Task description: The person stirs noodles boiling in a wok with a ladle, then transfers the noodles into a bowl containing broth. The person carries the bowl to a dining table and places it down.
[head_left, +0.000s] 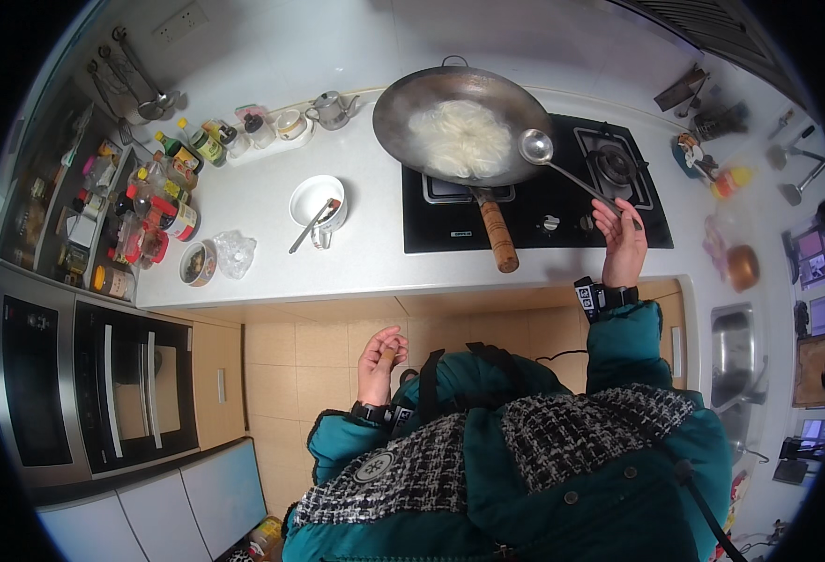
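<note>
My right hand [624, 245] is closed round the handle end of a metal ladle [536, 148], above the right side of the stove. The ladle's round bowl is held at the right edge of a large dark wok [398, 122]. White noodles [464, 139] lie heaped in the wok, with some steam about them. Toward me points the wok's wooden handle [497, 234]. My left hand [380, 361] hangs in front of the counter, loosely curled with its fingers partly apart, and nothing shows in it.
The wok sits on the left burner of a black gas stove [543, 225]. On the counter [272, 267] stand a white mug [314, 192] with a spoon across it, a small bowl [197, 262], a plastic bag [234, 253] and several bottles [178, 155]. A sink [735, 342] lies at the right.
</note>
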A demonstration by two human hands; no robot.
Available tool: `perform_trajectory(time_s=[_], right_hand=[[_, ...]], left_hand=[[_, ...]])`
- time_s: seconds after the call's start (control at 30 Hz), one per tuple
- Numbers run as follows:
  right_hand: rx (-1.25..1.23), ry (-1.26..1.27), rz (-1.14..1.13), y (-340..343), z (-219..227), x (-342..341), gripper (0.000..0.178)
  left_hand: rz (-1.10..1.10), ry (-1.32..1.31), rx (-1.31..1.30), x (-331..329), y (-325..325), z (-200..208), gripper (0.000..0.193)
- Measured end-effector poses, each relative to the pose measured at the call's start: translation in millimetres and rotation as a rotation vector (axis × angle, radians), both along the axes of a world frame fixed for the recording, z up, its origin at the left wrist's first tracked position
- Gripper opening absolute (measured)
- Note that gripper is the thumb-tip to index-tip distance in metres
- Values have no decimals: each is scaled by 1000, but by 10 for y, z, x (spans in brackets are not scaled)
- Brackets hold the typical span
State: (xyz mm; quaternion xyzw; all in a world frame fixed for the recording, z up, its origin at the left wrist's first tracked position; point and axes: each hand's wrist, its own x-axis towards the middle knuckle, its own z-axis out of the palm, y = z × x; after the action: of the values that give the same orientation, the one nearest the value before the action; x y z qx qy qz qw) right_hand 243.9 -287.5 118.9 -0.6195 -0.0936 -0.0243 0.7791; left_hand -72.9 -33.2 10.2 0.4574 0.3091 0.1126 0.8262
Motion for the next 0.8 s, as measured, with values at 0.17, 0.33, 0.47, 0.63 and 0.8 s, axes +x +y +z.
perform_trajectory(time_s=[0.17,0.33,0.47,0.63,0.8], right_hand=[[-7,14,-10,24,18,-5,37],[-9,16,-12,23,29,-2,37],[-6,15,-13,16,14,14,37],[-2,10,-14,1,-11,32,36],[-1,-1,-14,-19,-22,25,35]], left_hand=[[-2,4,-1,7,8,10,24],[-8,4,-1,18,15,21,24],[-8,1,-1,40,23,16,24],[-14,0,8,62,35,9,24],[-14,0,2,74,41,-2,24]])
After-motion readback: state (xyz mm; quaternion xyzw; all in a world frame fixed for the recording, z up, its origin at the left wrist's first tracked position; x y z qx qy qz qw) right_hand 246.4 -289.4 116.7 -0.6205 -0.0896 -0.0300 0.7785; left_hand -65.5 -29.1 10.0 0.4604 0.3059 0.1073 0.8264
